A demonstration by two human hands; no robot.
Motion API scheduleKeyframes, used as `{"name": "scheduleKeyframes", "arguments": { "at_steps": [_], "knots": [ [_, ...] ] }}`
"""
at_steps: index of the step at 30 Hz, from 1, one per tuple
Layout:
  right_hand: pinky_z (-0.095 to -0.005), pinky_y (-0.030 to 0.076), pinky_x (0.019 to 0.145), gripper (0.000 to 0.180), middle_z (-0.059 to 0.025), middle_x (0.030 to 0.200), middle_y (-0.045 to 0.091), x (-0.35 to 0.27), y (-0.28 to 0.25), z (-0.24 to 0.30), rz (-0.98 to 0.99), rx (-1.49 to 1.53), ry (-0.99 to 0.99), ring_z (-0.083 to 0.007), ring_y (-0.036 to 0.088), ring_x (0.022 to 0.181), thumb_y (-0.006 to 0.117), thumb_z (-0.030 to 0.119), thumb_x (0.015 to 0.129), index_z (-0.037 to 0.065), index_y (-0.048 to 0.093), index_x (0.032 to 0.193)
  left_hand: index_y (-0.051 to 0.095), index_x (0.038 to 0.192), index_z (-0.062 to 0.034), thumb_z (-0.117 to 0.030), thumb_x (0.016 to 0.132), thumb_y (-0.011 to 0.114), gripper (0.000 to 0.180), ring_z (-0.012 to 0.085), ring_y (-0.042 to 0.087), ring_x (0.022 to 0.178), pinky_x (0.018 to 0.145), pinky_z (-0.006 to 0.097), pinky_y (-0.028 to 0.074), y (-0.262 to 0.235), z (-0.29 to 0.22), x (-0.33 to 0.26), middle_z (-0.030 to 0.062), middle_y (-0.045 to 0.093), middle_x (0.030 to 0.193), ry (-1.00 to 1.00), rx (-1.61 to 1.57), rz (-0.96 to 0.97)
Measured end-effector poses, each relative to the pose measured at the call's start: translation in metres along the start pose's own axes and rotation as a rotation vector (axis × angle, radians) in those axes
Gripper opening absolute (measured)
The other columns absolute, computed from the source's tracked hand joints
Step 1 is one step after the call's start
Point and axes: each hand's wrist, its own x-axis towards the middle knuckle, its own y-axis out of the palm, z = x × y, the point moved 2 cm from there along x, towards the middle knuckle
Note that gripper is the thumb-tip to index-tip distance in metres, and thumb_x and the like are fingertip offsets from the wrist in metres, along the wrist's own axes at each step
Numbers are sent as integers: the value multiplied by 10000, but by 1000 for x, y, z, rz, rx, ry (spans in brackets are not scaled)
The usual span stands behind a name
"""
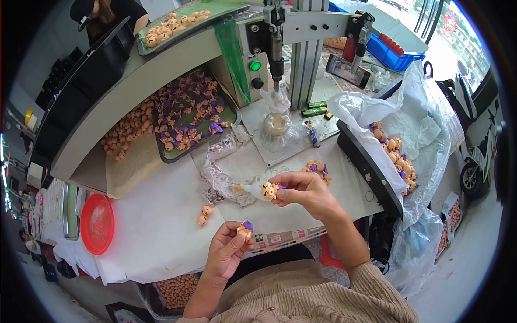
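Two hands over white table (156, 226): left hand (229, 250), at 6 o'clock, fingers closed around small tan figure with purple cap (245, 229); right hand (304, 191), near centre, pinching tan doll head (267, 190) beside white glue bottle (249, 188). Loose figure pair (204, 214) at 9 o'clock of left hand. Tray of purple-capped figures (191, 116) at 11 o'clock; press machine (277, 54) at 12; red lid (97, 223) far left.
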Motion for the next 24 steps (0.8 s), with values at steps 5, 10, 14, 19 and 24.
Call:
{"name": "scheduleKeyframes", "arguments": {
  "at_steps": [5, 10, 14, 19, 24],
  "knots": [
    [-258, 540, 737, 287, -97, 939, 681, -2, -2, -6, 10, 35, 52, -127, 656, 800, 666, 91, 842, -39, 626, 1094, 519, 1098, -44, -80, 881, 629, 246, 187, 638, 838, 735, 297, 549, 6, -3, 2, 106, 621, 991, 8, -1, -1],
    [-252, 536, 729, 282, -95, 909, 685, -1, -1, -8, 9, 43, 68, -121, 654, 789, 670, 88, 832, -36, 634, 1083, 520, 1090, -37, -80, 878, 635, 245, 181, 648, 835, 728, 307, 556, 7, -4, 3, 92, 626, 970, 12, 0, -18],
    [-246, 538, 701, 274, -95, 892, 684, -2, -5, -12, -6, 41, 61, -122, 653, 756, 678, 52, 803, -43, 637, 1057, 519, 1096, -34, -78, 880, 631, 247, 182, 646, 840, 730, 302, 555, 9, -6, 3, 94, 625, 980, 26, 3, -13],
    [-244, 539, 687, 244, -91, 880, 679, -1, -8, -14, -26, 90, 43, -122, 650, 745, 672, 24, 786, -52, 639, 1016, 519, 1113, -31, -83, 881, 631, 263, 178, 639, 849, 738, 293, 552, 8, -9, 4, 97, 623, 991, 48, 15, -12],
    [-243, 538, 703, 256, -87, 887, 675, -2, -9, -15, -39, 84, 13, -115, 647, 771, 672, 11, 775, -56, 636, 1020, 520, 1123, -30, -95, 878, 639, 280, 177, 634, 843, 744, 285, 546, 9, -11, 5, 100, 620, 992, 62, 36, -15]
  ]
}}
